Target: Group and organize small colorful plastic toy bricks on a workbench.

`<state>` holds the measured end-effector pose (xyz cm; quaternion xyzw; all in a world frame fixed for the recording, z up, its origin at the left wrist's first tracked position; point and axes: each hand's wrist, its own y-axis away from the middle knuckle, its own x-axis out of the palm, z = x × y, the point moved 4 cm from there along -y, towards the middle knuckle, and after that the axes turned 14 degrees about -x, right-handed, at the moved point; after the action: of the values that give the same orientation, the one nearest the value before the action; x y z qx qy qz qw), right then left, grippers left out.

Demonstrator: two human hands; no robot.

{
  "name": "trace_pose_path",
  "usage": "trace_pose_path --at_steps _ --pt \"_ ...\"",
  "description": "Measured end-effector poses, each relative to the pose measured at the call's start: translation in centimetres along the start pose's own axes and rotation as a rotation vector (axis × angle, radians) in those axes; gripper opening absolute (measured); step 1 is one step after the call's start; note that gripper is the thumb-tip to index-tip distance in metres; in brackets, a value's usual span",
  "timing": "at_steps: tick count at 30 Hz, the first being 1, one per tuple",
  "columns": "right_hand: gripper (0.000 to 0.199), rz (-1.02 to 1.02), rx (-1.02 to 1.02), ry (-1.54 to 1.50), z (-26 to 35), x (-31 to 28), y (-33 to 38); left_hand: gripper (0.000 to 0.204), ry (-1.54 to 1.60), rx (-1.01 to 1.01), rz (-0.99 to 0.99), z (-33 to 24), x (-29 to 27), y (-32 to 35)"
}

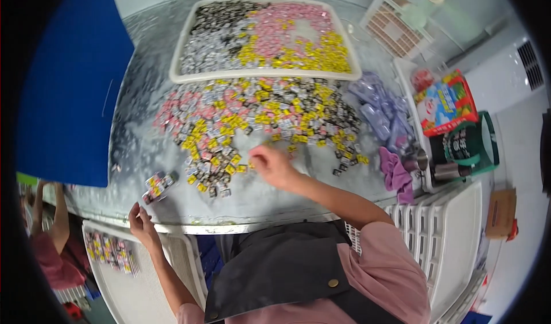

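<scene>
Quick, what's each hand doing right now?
Left hand: at the table edge, open, holding nothing visible.
Right hand: fingers pinched at the loose packets; contents unclear.

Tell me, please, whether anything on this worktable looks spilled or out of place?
Nothing looks damaged. Small wrapped pieces lie loose across the metal table below the white tray, mixed by colour, unlike the grouped ones in the tray. A few sit apart near the left hand.

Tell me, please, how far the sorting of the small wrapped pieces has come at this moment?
Done: the white tray at the back holds silver, black, pink and yellow pieces in separate patches, and a short row of small wrapped pieces lies near the table edge. In hand: the right hand reaches into the mixed pile; the left hand rests at the table edge. Left: most of the pile is still unsorted.
</scene>
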<state>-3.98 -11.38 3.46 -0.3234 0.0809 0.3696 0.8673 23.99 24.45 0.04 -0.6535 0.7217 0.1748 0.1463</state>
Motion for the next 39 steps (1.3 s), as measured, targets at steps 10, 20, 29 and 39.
trace_pose_path --at_steps 10,20,29,39 --pt "0.027 0.070 0.250 1.240 -11.1 -31.1 8.4 0.023 0.169 0.010 0.337 -5.5 8.7 8.7" --pt "0.029 0.206 0.333 0.639 -14.3 -37.7 7.5 0.015 0.117 -0.003 0.520 -8.0 13.7 15.9" --pt "0.031 0.231 0.384 0.464 -15.2 -38.7 7.7 0.019 0.032 0.025 0.572 -7.9 14.1 18.4" --pt "0.029 0.231 0.359 0.526 -14.8 -38.4 8.0 0.016 0.008 -0.011 0.600 -7.9 15.0 19.3"
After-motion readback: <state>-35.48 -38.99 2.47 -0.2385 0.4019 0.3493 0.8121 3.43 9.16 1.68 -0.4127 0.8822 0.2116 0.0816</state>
